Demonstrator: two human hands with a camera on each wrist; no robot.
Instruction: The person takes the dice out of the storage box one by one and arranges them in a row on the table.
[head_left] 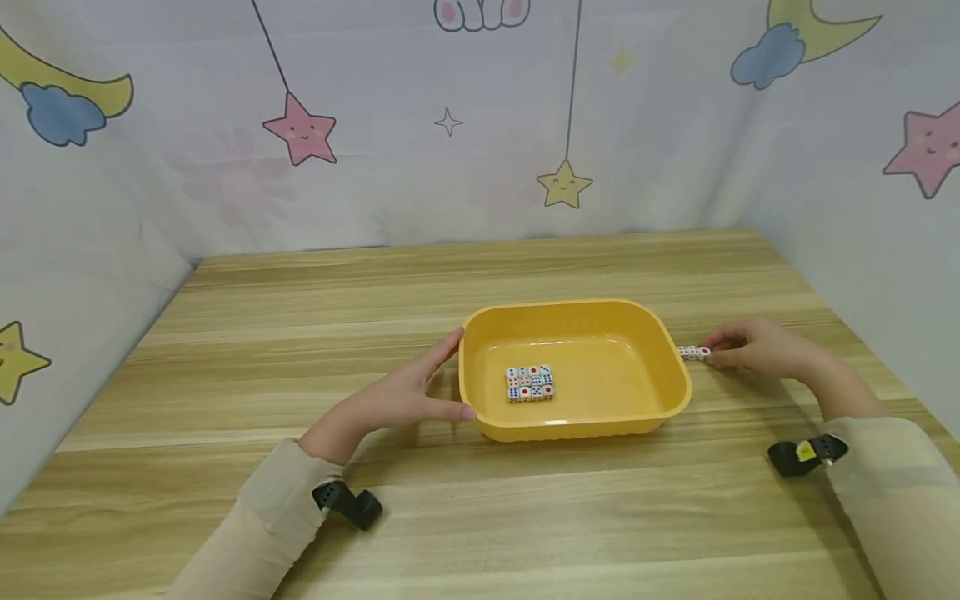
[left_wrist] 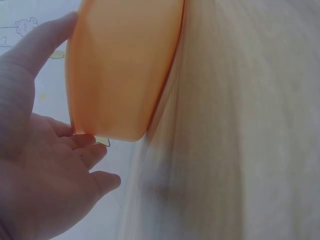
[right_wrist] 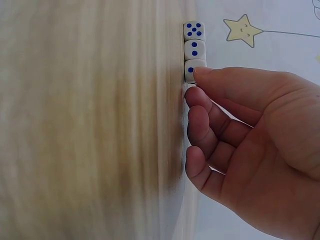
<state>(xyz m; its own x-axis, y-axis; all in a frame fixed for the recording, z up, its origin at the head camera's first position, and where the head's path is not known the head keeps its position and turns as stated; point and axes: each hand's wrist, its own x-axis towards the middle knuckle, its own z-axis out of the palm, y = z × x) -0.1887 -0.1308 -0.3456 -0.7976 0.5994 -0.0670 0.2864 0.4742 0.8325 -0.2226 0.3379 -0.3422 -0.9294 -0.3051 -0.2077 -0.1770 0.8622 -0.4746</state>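
Note:
A yellow plastic basin (head_left: 600,379) stands on the table, with a block of small white dice (head_left: 529,384) set in rows inside it, left of the middle. My left hand (head_left: 401,396) is spread against the basin's left end, thumb near the front corner and fingertips toward the back; the left wrist view shows the fingers loosely extended along its wall (left_wrist: 125,70). Outside the right end lies a short row of dice (head_left: 692,352). The thumb and fingers of my right hand (head_left: 761,346) pinch the outermost die (right_wrist: 192,71) of that row.
The wood-grain table (head_left: 337,308) carries the basin right of its middle. White cloth (head_left: 480,167) printed with stars, moons and clouds closes the back and both sides. A black strap with a small device (head_left: 348,502) is on each sleeved wrist.

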